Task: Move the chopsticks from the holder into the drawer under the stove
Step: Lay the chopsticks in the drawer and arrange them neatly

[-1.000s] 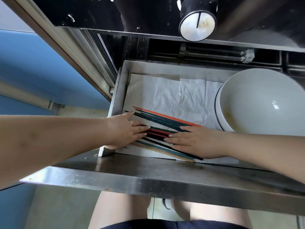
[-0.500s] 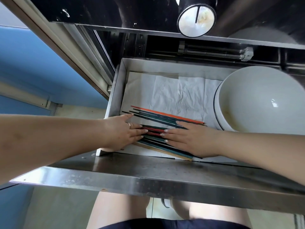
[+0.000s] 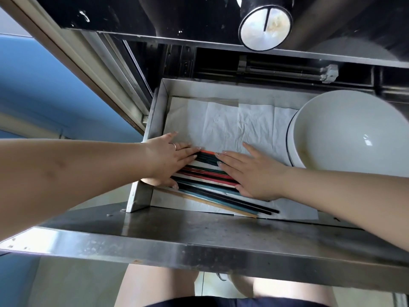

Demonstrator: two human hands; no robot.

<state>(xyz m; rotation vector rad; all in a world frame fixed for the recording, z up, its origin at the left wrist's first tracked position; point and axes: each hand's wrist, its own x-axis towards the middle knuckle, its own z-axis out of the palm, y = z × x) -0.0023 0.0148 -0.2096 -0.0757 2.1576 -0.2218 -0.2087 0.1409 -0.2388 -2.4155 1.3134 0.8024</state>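
Observation:
Several coloured chopsticks (image 3: 210, 178), in red, teal, black, orange and wood tones, lie side by side on white paper in the open steel drawer (image 3: 158, 111). My left hand (image 3: 166, 160) rests flat on their left ends, fingers spread, a ring on one finger. Over their right part my right hand (image 3: 252, 173) lies flat, palm down. Neither hand grips a stick; both press on top of the pile. The lower ends of a few sticks stick out below my right hand toward the drawer's front.
A stack of white bowls (image 3: 345, 134) fills the drawer's right side. The drawer's steel front panel (image 3: 199, 240) juts toward me. A round stove knob (image 3: 264, 27) sits above on the black front. A blue wall (image 3: 44, 89) is at left.
Both hands have slid farther back into the drawer and now cover more of the sticks' upper ends. The orange stick is almost hidden, and the sticks lie closer together.

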